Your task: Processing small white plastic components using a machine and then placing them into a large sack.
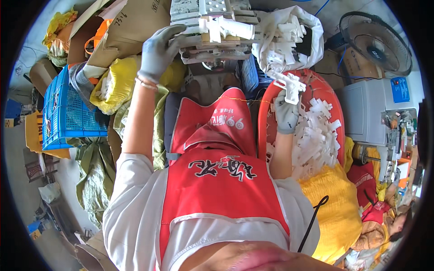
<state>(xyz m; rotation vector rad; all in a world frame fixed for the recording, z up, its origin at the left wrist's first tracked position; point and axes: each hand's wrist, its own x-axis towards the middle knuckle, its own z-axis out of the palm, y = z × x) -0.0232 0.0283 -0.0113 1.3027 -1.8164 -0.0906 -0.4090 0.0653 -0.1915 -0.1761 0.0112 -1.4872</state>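
My left hand (158,52), in a grey glove, reaches up and rests on the edge of a white machine fixture (212,31) loaded with white plastic parts. My right hand (285,113), also gloved, holds a white plastic part (289,86) above a red tub (271,104) filled with many similar white plastic pieces (316,135). I wear a red apron (217,180) over a white shirt.
A white sack (312,27) of plastic parts sits behind the tub. A blue crate (63,113), cardboard boxes (131,27) and yellow bags (115,86) stand at the left. A fan (375,40), a grey machine (375,113) and a yellow sack (334,212) are at the right.
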